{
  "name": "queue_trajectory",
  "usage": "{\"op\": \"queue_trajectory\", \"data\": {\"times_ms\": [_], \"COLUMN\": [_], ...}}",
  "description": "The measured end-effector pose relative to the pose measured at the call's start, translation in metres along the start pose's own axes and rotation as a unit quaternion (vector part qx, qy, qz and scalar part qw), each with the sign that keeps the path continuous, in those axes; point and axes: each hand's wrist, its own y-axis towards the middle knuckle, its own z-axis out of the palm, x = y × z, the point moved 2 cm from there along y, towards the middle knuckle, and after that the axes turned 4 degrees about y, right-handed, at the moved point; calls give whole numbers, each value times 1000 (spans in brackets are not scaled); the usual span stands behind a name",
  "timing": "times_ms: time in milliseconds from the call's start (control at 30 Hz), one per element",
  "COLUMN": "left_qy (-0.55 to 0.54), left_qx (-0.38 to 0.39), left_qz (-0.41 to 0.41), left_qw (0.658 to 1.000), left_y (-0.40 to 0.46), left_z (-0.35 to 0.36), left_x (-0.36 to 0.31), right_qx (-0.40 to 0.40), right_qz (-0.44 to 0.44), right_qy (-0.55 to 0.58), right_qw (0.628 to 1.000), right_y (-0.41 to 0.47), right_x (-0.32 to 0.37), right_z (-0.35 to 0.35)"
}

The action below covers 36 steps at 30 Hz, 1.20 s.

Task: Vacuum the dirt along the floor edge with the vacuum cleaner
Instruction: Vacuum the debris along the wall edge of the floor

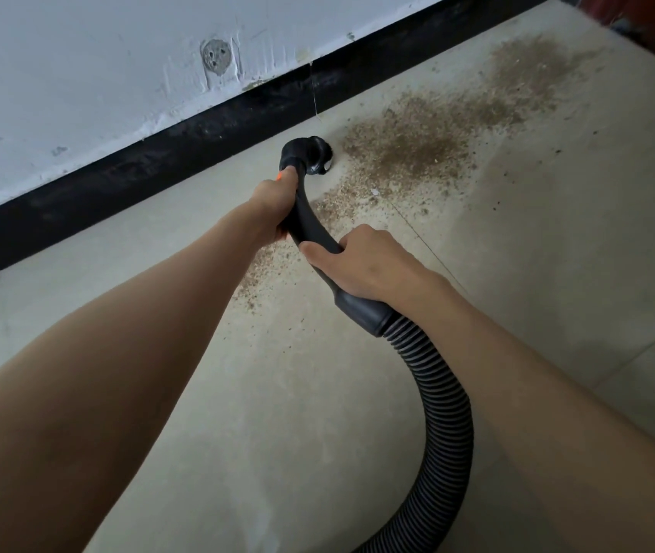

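Note:
A black vacuum handle tube [310, 223] curves down to a round brush nozzle [316, 155] that rests on the pale floor close to the black skirting. My left hand [274, 207] grips the tube just behind the nozzle, beside an orange button. My right hand [358, 261] grips the tube lower down, above the cuff where the ribbed hose [443, 413] begins. Brown gritty dirt [429, 141] lies right of the nozzle and stretches along the floor edge to the far right. A thinner trail of dirt [262, 269] runs under the tube.
The black skirting [158, 161] runs diagonally below a scuffed white wall [98, 73] with a round patched hole [216, 57]. Floor tile joints [429, 249] cross on the right. The hose loops off the bottom edge. Something dark red [653, 18] sits at top right.

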Motion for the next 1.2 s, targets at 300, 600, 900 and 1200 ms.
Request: {"op": "queue_trajectory", "data": {"times_ms": [300, 600, 900, 1200], "left_qy": [30, -18, -160, -183], "left_qx": [-25, -91, -192, -176], "left_qz": [-23, -39, -84, -109], "left_qw": [999, 995, 965, 961], "left_y": [-26, -99, -173, -187], "left_z": [-64, -143, -199, -219], "left_x": [47, 110, 196, 228], "right_qx": [66, 117, 178, 199], "right_qz": [-36, -82, -137, -127], "right_qy": [-3, 13, -112, -143], "right_qw": [997, 990, 968, 961], "right_y": [-24, -81, -137, -153], "right_x": [30, 72, 106, 120], "right_z": [55, 126, 182, 205]}}
